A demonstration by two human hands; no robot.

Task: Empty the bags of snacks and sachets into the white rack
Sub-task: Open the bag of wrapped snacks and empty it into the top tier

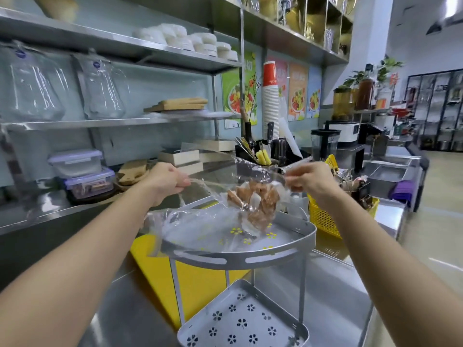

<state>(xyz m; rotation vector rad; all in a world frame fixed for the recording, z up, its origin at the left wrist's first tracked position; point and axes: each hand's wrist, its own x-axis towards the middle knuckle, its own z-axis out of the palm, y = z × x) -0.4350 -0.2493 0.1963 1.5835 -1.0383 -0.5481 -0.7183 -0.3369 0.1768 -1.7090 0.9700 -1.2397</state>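
A white two-tier corner rack (273, 256) with flower cut-outs stands on the steel counter in front of me. A clear plastic bag (200, 221) hangs over its top tier, with brown wrapped snacks (258, 199) bunched in its right part, just above the tier. My left hand (167, 181) pinches the bag's left edge. Held at about the same height to the right, my right hand (310, 179) grips the bag's other edge. The lower tier (240, 319) holds nothing I can see.
A yellow basket (323, 219) with sachets stands right of the rack, a yellow board (160, 266) behind it. Lidded boxes (82, 174), wooden boards, a cutlery holder (253, 151), a cup stack (270, 101) and a blender (325, 144) line the back. Shelves hang overhead.
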